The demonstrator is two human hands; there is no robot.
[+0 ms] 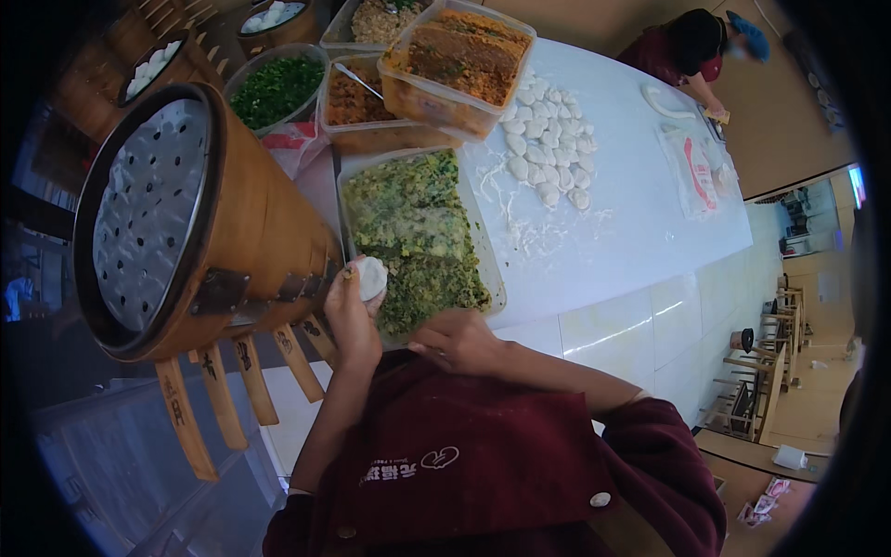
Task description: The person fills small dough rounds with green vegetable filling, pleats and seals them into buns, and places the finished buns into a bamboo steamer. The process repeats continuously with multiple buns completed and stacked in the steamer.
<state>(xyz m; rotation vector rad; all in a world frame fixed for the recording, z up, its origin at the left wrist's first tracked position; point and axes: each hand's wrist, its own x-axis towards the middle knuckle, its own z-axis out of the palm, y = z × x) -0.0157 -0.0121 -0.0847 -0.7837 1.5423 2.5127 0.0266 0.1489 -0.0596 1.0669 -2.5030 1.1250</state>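
Observation:
My left hand grips a round white dough wrapper, its thumb, with a bit of filling on it, against the near side. Just beyond lies a clear plastic tub of chopped green and yellow filling. My right hand is at the tub's near edge, close to my apron, with its fingers bent. Whether anything is between those fingers is hidden. On the white worktop to the right, many small flattened dough pieces lie in a cluster.
A tall bamboo steamer stack with a perforated metal plate and wooden tags stands close on my left. Tubs of reddish filling and chopped greens sit beyond. A person works at the table's far end, near a dough rope.

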